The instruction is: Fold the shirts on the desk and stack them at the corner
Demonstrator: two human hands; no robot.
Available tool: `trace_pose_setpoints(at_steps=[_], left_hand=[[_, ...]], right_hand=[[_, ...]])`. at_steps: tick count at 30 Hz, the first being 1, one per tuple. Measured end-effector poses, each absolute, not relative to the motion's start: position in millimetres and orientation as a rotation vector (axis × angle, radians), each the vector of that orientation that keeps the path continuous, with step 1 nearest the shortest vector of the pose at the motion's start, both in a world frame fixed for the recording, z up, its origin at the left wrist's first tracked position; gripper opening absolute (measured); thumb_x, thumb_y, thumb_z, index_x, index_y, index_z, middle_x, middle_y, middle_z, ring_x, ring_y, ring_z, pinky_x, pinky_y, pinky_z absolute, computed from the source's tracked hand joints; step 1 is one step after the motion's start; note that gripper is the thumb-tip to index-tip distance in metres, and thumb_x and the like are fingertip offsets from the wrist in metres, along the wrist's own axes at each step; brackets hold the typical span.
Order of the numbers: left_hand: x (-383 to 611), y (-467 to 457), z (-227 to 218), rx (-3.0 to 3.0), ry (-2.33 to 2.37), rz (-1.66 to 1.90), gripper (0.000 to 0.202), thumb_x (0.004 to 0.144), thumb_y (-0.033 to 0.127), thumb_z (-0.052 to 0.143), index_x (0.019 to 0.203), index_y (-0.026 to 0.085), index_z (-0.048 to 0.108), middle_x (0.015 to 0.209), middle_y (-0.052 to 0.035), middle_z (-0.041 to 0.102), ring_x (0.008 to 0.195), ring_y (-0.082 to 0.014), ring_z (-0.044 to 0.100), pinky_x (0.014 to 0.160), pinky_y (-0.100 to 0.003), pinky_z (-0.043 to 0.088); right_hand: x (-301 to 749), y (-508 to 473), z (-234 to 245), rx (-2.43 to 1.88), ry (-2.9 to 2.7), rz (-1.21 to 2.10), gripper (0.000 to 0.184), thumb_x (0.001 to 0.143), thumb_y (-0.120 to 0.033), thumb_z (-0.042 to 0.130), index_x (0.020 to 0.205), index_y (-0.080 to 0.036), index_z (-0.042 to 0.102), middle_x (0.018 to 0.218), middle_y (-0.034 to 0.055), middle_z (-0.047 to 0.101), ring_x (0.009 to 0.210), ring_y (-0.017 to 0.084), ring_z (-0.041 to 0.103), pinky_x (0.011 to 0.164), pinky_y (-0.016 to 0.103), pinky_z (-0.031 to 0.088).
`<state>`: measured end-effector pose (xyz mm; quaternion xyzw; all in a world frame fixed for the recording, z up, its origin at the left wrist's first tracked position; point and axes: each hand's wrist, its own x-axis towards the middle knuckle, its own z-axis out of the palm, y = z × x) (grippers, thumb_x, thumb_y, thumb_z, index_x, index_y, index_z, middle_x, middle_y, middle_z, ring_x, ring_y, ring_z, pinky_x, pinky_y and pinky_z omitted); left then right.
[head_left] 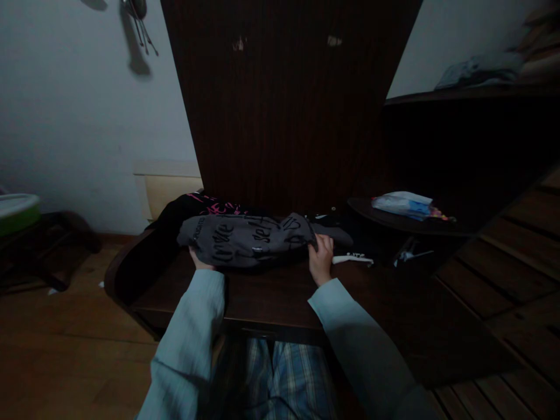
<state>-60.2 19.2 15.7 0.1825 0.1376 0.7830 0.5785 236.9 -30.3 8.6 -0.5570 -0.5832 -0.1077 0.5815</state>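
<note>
A folded dark grey garment [245,239] with black lettering lies lengthwise between my two hands, over the dark wooden bench top [262,291]. My left hand [200,261] is at its left end, with most of the fingers hidden under the cloth. At the right end, my right hand [321,256] has its fingers closed over the garment's edge. Behind it lies a black garment [175,211] with pink lettering. A white strip [352,259] with dark marks sits just right of my right hand.
A tall dark wooden panel [284,116] rises behind the bench. On a rounded shelf [363,209] at right rests a white and blue plastic packet [405,204]. A green tub [17,213] stands at far left. Slatted wood [503,280] is at right.
</note>
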Motion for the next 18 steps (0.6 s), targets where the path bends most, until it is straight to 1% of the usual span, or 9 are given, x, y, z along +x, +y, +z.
trace_pose_setpoints(at_steps=[3, 6, 9, 12, 14, 16, 18], left_hand=[[-60.7, 19.4, 23.8, 0.354, 0.346, 1.915, 0.046, 0.088, 0.047, 0.029, 0.106, 0.018, 0.059, 0.117, -0.0055, 0.059, 0.120, -0.0183, 0.043, 0.103, -0.032, 0.030], [-58.1, 16.0, 28.8, 0.437, 0.325, 1.947, 0.044, 0.083, 0.051, 0.040, 0.104, 0.018, 0.060, 0.116, -0.0079, 0.060, 0.115, -0.0191, 0.049, 0.101, -0.035, 0.033], [-54.8, 12.2, 31.8, 0.495, 0.333, 1.915, 0.044, 0.079, 0.054, 0.045, 0.102, 0.019, 0.060, 0.114, -0.0092, 0.061, 0.113, -0.0206, 0.051, 0.100, -0.037, 0.035], [-52.9, 10.4, 34.1, 0.494, 0.354, 1.829, 0.045, 0.079, 0.055, 0.047, 0.103, 0.019, 0.060, 0.112, -0.0102, 0.062, 0.111, -0.0224, 0.053, 0.098, -0.040, 0.037], [-52.7, 10.7, 34.7, 0.462, 0.368, 1.809, 0.044, 0.080, 0.053, 0.046, 0.105, 0.019, 0.059, 0.112, -0.0101, 0.062, 0.110, -0.0219, 0.054, 0.098, -0.040, 0.038], [-53.3, 12.0, 34.5, 0.422, 0.379, 1.823, 0.042, 0.082, 0.050, 0.044, 0.108, 0.019, 0.058, 0.111, -0.0093, 0.063, 0.110, -0.0207, 0.054, 0.098, -0.038, 0.039], [-54.0, 13.2, 34.0, 0.387, 0.385, 1.828, 0.041, 0.084, 0.048, 0.042, 0.110, 0.020, 0.057, 0.110, -0.0085, 0.063, 0.110, -0.0202, 0.054, 0.097, -0.037, 0.040]], right_hand=[[235.7, -29.7, 9.2, -1.262, -1.318, -0.188, 0.029, 0.083, -0.033, 0.038, 0.089, -0.017, 0.062, 0.083, 0.0084, 0.061, 0.083, 0.022, 0.053, 0.078, 0.036, 0.042], [234.8, -29.7, 10.1, -1.248, -1.247, -0.089, 0.033, 0.083, -0.040, 0.039, 0.085, -0.017, 0.063, 0.081, 0.0083, 0.064, 0.079, 0.020, 0.057, 0.075, 0.032, 0.043], [234.2, -31.1, 11.7, -1.270, -1.197, 0.007, 0.038, 0.082, -0.045, 0.038, 0.081, -0.017, 0.063, 0.077, 0.0078, 0.066, 0.073, 0.019, 0.059, 0.070, 0.029, 0.043], [233.8, -32.5, 13.5, -1.291, -1.151, 0.077, 0.042, 0.081, -0.049, 0.037, 0.078, -0.016, 0.062, 0.073, 0.0075, 0.065, 0.070, 0.019, 0.058, 0.066, 0.028, 0.042], [233.8, -31.9, 13.8, -1.284, -1.125, 0.132, 0.042, 0.079, -0.051, 0.038, 0.076, -0.016, 0.061, 0.072, 0.0066, 0.065, 0.070, 0.019, 0.057, 0.067, 0.028, 0.042], [234.1, -29.0, 12.8, -1.248, -1.077, 0.222, 0.041, 0.076, -0.053, 0.041, 0.074, -0.016, 0.060, 0.071, 0.0051, 0.064, 0.071, 0.018, 0.057, 0.070, 0.029, 0.042], [235.2, -24.0, 10.6, -1.156, -0.983, 0.393, 0.039, 0.072, -0.055, 0.048, 0.071, -0.017, 0.058, 0.069, 0.0030, 0.063, 0.072, 0.018, 0.057, 0.072, 0.030, 0.044]])
